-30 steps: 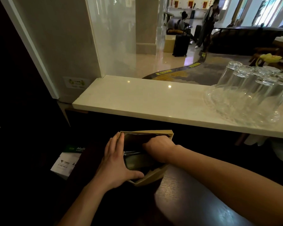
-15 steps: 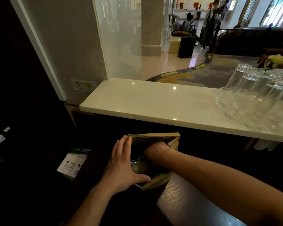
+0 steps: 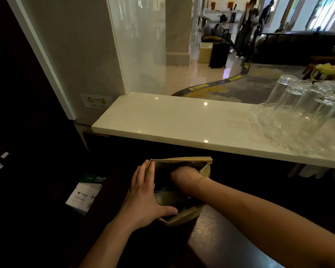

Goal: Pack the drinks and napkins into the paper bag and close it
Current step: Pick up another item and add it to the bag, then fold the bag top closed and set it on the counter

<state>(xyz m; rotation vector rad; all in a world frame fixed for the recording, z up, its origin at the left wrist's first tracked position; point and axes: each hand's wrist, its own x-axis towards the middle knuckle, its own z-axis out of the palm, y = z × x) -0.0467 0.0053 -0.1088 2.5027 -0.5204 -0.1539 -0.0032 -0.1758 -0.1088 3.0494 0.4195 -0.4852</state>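
Observation:
A brown paper bag (image 3: 184,159) stands open on the dark wooden counter (image 3: 217,246), below the marble ledge. My left hand (image 3: 145,196) lies flat against the bag's left wall, thumb hooked over the near rim, holding it open. My right hand (image 3: 184,176) reaches down into the mouth; its fingers are hidden inside, so what they hold cannot be seen. A dark rounded object (image 3: 170,196) shows dimly inside the bag. No napkins are visible.
A cream marble ledge (image 3: 172,122) runs above the bag, with a glass tray of upturned glasses (image 3: 302,113) at its right. A white-and-green paper box (image 3: 85,192) sits low at left. Beyond the glass screen, people and a suitcase stand in a lobby.
My right hand has sunk deeper into the bag, its knuckles now below the rim. My left hand keeps its hold on the bag's left side. The view shifted slightly.

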